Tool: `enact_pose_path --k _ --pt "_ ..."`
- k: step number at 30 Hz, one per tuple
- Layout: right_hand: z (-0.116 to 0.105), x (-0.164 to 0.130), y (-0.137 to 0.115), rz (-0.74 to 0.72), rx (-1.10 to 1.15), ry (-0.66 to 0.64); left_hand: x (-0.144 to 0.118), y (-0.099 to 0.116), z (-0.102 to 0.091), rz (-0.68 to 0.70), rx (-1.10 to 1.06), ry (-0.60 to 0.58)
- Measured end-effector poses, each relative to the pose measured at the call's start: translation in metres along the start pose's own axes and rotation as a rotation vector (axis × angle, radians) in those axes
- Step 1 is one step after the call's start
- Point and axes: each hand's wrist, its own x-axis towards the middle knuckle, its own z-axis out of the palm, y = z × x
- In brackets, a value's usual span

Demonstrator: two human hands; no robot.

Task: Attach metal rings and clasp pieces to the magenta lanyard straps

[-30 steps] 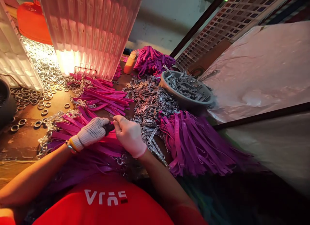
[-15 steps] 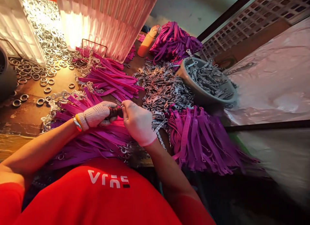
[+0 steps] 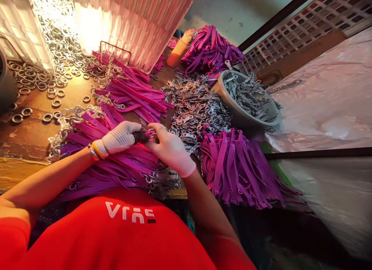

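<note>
A worker in a red shirt (image 3: 122,239) bent to close work at a crowded surface (image 3: 26,140), with gloved hands meeting over a pile of purple straps (image 3: 116,171). The left hand (image 3: 122,137), in a dotted white glove with dark fingertips, was closed on the end of a purple strap (image 3: 148,134). The right hand (image 3: 171,148), in a plain white glove, pinched what appeared to be a metal ring (image 3: 153,132) between thumb and forefinger.

The handling seemed to turn on the short line between the two hands: the visible bit of strap ran crosswise, from the left fingertips toward the right, and the ring lay just beside those fingertips, nearer the right hand. Fingers hid the rest, so the strap's full long axis could not be made out.

Loose rings (image 3: 56,103) were scattered beyond the left hand, and a second batch of straps (image 3: 136,93) lay farther back. Metal links (image 3: 197,103) were heaped beyond the right hand, beside a grey bowl (image 3: 251,119) filled with more of them. A third bundle of straps (image 3: 229,165) fanned out to the right, near the right forearm.
</note>
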Motion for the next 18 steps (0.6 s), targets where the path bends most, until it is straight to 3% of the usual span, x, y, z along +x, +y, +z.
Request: enact_pose_path --k 7,12,16,18 --pt "0.008 0.005 -0.003 -0.05 -0.451 -0.081 0.0 -0.004 0.006 0.011 0.103 -0.008" --pt "0.01 0.003 -0.006 -0.113 -0.546 -0.054 0.004 0.007 0.002 0.017 0.118 -0.07" --pt "0.005 -0.011 -0.003 -0.099 -0.506 0.109 0.004 0.029 -0.034 0.038 0.313 -0.2" --pt "0.003 -0.027 0.001 -0.019 -0.428 0.219 0.002 0.039 -0.065 -0.028 0.502 -0.082"
